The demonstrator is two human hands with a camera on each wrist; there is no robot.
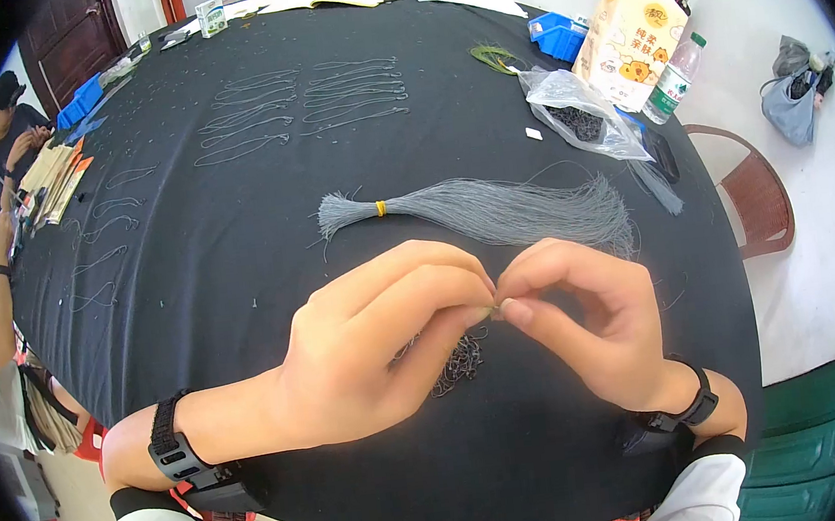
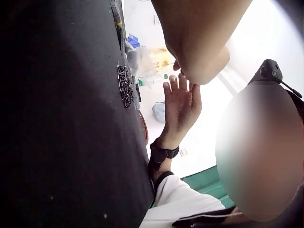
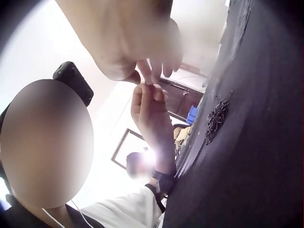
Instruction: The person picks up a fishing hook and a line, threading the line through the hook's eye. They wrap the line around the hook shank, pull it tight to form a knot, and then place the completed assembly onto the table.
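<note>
Above the near middle of the table, my left hand (image 1: 375, 340) and right hand (image 1: 599, 318) meet at their fingertips. Thumb and forefinger of each pinch a tiny pale-green piece (image 1: 494, 310); what it is I cannot tell, as the fingers mostly cover it. Below them lies a heap of small dark metal hooks (image 1: 463, 365), partly behind the left hand in the head view. The right wrist view shows the same hooks (image 3: 217, 119) on the black cloth. Just beyond the hands stretches a bundle of grey line (image 1: 493, 208), bound by a yellow band (image 1: 380, 208).
Looped lengths of line (image 1: 351, 96) lie in rows farther back. At the right stand a plastic bag of dark pieces (image 1: 580, 119), a tissue pack (image 1: 622, 40), a bottle (image 1: 677, 80) and a blue bin (image 1: 559, 36). Another person (image 1: 18, 128) sits at the left edge.
</note>
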